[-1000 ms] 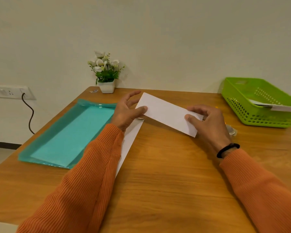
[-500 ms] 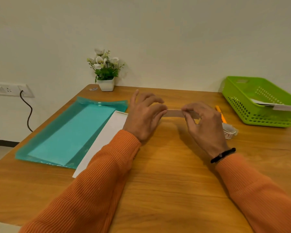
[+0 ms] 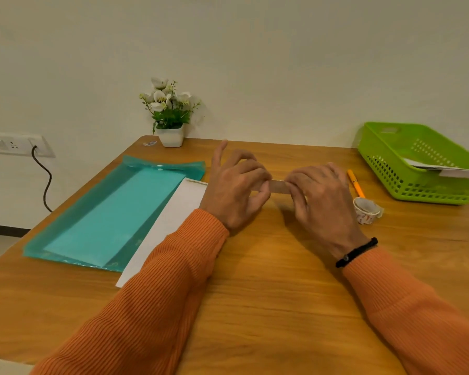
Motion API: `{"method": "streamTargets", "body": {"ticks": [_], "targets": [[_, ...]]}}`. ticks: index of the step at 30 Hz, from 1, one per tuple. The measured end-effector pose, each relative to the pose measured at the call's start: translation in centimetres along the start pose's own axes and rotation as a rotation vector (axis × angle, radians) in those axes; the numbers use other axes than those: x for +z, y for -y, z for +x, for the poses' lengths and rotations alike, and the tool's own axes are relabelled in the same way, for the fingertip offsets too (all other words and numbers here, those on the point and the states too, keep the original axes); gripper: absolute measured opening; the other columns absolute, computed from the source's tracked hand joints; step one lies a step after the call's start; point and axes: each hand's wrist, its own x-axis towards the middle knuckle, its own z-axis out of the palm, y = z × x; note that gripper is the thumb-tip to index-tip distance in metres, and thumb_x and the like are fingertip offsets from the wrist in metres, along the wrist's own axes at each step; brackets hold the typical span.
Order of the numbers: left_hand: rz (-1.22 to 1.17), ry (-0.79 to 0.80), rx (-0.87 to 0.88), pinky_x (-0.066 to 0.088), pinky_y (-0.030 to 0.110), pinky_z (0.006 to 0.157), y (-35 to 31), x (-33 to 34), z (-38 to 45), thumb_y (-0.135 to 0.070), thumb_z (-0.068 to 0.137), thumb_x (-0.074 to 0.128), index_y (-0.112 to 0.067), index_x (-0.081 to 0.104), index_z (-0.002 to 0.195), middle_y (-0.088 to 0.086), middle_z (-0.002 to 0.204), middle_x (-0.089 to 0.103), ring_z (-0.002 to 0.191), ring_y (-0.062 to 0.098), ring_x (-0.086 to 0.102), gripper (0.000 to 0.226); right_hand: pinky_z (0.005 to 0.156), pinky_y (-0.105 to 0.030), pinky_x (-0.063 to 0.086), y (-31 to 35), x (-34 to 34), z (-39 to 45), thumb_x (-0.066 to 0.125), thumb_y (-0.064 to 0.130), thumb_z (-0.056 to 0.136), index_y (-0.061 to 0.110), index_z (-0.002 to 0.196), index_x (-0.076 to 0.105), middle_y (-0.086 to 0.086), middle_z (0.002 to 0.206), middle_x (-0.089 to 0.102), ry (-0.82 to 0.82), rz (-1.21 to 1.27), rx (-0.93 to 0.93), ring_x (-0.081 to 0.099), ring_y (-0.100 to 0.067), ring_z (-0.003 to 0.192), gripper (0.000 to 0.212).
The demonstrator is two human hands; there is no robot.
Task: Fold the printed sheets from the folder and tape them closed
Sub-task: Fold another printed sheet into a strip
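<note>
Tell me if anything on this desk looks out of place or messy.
Nothing much. Papers poke over the green basket's rim, and a white sheet lies half out of the teal folder. Both hands pinch the folded sheet.

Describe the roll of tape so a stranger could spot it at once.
Start at the green basket on the table's far right. Just in front of it an orange pen lies; the tape roll sits at its near end, a small white ring with reddish print.

a potted flower plant stands at the wooden table's far edge; wall socket left; orange pen right.
</note>
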Motion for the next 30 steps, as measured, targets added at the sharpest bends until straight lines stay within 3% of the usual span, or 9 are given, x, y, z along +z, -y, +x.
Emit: {"method": "streamTargets", "body": {"ticks": [7,13,15,18,20,23,25,30], "targets": [[0.013,-0.103,-0.188,0.027,0.060,0.115,2.9,-0.6,0.0,-0.031,0.087,0.071,-0.025,0.076,0.088,-0.012,0.088,0.072,0.102,0.016,0.059,0.007,0.104,-0.051,0.040,-1.1,-0.2,0.4,0.061,0.019,0.104,0.019,0.101,0.069,0.001,0.100,0.072,-0.083,-0.004,0.067,0.065,-0.022,0.096,0.009],[-0.145,-0.183,-0.380,0.047,0.054,0.091,3.7,-0.3,0.0,-0.028,0.089,0.067,-0.024,0.075,0.093,-0.011,0.092,0.071,0.100,0.015,0.057,0.010,0.092,-0.048,0.042,-1.9,-0.5,0.6,0.060,0.016,0.103,0.018,0.102,0.068,0.001,0.098,0.071,-0.140,-0.016,0.138,0.063,-0.020,0.091,0.009],[-0.175,-0.178,-0.389,0.049,0.048,0.091,3.4,-0.3,0.0,-0.027,0.089,0.068,-0.023,0.074,0.106,-0.011,0.102,0.071,0.106,0.015,0.054,0.018,0.092,-0.048,0.042,-2.2,-0.6,0.6,0.062,0.015,0.102,0.017,0.101,0.069,0.000,0.098,0.071,-0.156,-0.005,0.157,0.064,-0.021,0.090,0.008],[-0.230,-0.087,-0.364,0.041,0.032,0.105,2.8,-0.4,0.1,-0.032,0.089,0.073,-0.024,0.054,0.141,-0.005,0.133,0.061,0.123,0.017,0.048,0.056,0.095,-0.049,0.042,-2.1,-0.4,0.5,0.064,0.013,0.101,0.016,0.101,0.069,-0.001,0.098,0.071,-0.143,0.014,0.126,0.065,-0.022,0.090,0.007],[-0.191,-0.016,-0.302,0.037,0.033,0.110,2.5,-0.5,0.3,-0.041,0.090,0.073,-0.026,0.047,0.147,-0.002,0.141,0.056,0.129,0.019,0.045,0.065,0.101,-0.052,0.039,-1.8,-0.2,0.4,0.064,0.014,0.101,0.016,0.101,0.070,-0.001,0.101,0.072,-0.116,-0.007,0.079,0.067,-0.023,0.093,0.006],[-0.068,0.005,-0.121,0.041,0.045,0.104,2.2,-0.3,0.2,-0.039,0.095,0.069,-0.024,0.069,0.125,-0.002,0.122,0.069,0.121,0.021,0.052,0.033,0.107,-0.055,0.036,-1.3,-0.1,0.4,0.064,0.018,0.101,0.016,0.102,0.072,-0.001,0.103,0.074,-0.104,-0.039,0.023,0.068,-0.024,0.096,0.008],[-0.072,-0.039,-0.065,0.041,0.041,0.095,2.0,-0.3,0.1,-0.033,0.097,0.067,-0.022,0.076,0.107,-0.004,0.100,0.073,0.106,0.020,0.055,0.018,0.108,-0.057,0.036,-1.3,-0.2,0.5,0.064,0.019,0.101,0.015,0.104,0.072,-0.002,0.105,0.074,-0.099,-0.051,0.018,0.069,-0.025,0.098,0.009],[-0.076,-0.074,-0.153,0.035,0.033,0.088,2.5,-0.6,0.3,-0.030,0.099,0.064,-0.020,0.074,0.104,-0.006,0.093,0.072,0.097,0.016,0.054,0.015,0.109,-0.055,0.034,-2.6,-0.8,0.7,0.062,0.020,0.103,0.019,0.103,0.070,0.001,0.103,0.073,-0.102,-0.048,0.108,0.067,-0.023,0.099,0.008]]}}
